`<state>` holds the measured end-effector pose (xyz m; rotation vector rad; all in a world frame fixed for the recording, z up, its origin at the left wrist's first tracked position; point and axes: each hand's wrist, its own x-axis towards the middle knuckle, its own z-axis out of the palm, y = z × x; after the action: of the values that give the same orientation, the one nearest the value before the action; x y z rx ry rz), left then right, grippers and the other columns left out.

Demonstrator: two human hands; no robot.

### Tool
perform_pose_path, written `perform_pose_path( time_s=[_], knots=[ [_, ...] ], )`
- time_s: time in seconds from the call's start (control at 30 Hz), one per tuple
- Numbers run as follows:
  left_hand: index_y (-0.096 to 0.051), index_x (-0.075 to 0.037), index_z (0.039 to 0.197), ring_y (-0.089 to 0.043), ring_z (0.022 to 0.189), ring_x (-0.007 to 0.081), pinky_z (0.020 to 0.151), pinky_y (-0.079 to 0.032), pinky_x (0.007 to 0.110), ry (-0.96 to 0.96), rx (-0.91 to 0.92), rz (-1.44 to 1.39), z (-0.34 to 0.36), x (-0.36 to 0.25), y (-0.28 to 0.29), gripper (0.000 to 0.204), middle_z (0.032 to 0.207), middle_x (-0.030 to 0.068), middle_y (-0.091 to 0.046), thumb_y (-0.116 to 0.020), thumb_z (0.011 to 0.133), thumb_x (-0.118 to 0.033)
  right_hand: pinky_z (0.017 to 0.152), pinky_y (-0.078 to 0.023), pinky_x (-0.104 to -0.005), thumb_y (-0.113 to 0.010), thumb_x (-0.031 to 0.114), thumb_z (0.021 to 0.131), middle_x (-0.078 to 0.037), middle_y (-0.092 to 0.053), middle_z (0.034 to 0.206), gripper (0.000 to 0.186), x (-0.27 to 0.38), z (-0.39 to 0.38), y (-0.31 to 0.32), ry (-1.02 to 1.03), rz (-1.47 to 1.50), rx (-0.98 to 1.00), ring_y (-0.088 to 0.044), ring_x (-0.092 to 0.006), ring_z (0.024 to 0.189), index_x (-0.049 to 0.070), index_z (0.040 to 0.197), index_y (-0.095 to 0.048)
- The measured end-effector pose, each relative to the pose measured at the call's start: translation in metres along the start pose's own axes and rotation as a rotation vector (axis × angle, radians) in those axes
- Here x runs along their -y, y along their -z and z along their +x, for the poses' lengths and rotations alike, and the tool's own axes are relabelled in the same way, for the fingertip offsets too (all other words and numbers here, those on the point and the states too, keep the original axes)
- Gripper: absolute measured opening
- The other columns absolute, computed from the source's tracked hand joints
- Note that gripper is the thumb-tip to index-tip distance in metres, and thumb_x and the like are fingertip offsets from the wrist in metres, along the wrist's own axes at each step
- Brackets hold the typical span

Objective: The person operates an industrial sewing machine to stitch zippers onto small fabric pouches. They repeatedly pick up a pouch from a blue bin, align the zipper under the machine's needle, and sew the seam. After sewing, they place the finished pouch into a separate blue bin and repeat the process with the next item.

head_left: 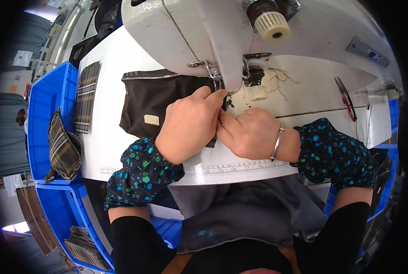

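Note:
A white sewing machine [190, 32] stands over the table, its needle area just beyond my fingertips. Under it lies a dark brown fabric piece [142, 98] with a metal zipper [160, 76] along its far edge and a small cream label on it. My left hand [192, 118] rests on the fabric's right part, index finger pointing close to the presser foot. My right hand [249, 132] is beside it, thumb and fingers pinched at the fabric's right edge. The two hands meet there, and the fabric between them is mostly hidden.
Scissors with red handles [348, 100] lie to the right, past loose dark threads [281, 82]. A plaid fabric piece [87, 96] is at the table's left. Blue bins [37, 132] on the left hold plaid pieces. A printed ruler [240, 166] runs along the near table edge.

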<state>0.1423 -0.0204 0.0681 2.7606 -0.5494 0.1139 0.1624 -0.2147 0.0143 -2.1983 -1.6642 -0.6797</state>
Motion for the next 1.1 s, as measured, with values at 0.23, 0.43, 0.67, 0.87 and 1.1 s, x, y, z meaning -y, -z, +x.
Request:
perform_pose_path(
  time_s=[0.23,0.43,0.67,0.87,1.1],
  knots=[
    [-0.071,-0.007,0.12,-0.069,0.073,0.0358,0.063,-0.056,0.046,0.013,-0.003,0.017,0.005,0.006,-0.004,0.028,0.089,0.0128,-0.065,-0.066,0.093,-0.011,0.047,-0.051,-0.0335,-0.067,0.015,0.08,-0.022,-0.075,0.099,0.025,-0.01,0.004,0.001,-0.042,0.018,-0.008,-0.067,-0.018,0.057,-0.003,0.098,-0.072],
    [-0.072,-0.009,0.125,-0.069,0.077,0.0338,0.063,-0.056,0.044,0.002,0.042,0.035,-0.007,-0.003,0.011,0.037,0.094,0.0092,-0.064,-0.069,0.088,-0.007,0.045,-0.051,-0.0347,-0.067,0.015,0.08,-0.022,-0.074,0.091,0.024,-0.009,0.004,0.002,-0.056,0.005,-0.03,-0.067,-0.0189,0.055,-0.004,0.094,-0.071],
    [-0.079,-0.011,0.118,-0.067,0.08,0.0239,0.062,-0.054,0.038,-0.031,-0.047,0.082,-0.017,-0.007,0.003,0.042,0.092,0.0041,-0.06,-0.074,0.078,0.0,0.051,-0.047,-0.0289,-0.066,0.017,0.077,-0.02,-0.076,0.1,0.034,0.003,0.0,0.006,0.061,-0.088,0.02,-0.061,-0.014,0.058,-0.002,0.103,-0.077],
    [-0.079,-0.012,0.119,-0.067,0.077,0.0247,0.061,-0.053,0.038,-0.033,-0.096,0.024,-0.017,-0.008,0.0,0.039,0.091,0.0047,-0.059,-0.075,0.081,-0.001,0.052,-0.047,-0.028,-0.066,0.017,0.076,-0.021,-0.076,0.1,0.034,0.005,-0.002,0.009,0.052,-0.104,0.024,-0.062,-0.0148,0.059,-0.002,0.102,-0.077],
    [-0.078,-0.008,0.119,-0.065,0.071,0.0286,0.06,-0.053,0.039,-0.017,-0.097,-0.039,-0.018,-0.007,-0.004,0.039,0.088,0.0076,-0.059,-0.075,0.081,-0.004,0.053,-0.047,-0.0284,-0.066,0.016,0.077,-0.023,-0.076,0.103,0.032,0.005,-0.002,0.01,0.056,-0.066,0.052,-0.064,-0.0161,0.06,-0.002,0.101,-0.076]
  ],
)
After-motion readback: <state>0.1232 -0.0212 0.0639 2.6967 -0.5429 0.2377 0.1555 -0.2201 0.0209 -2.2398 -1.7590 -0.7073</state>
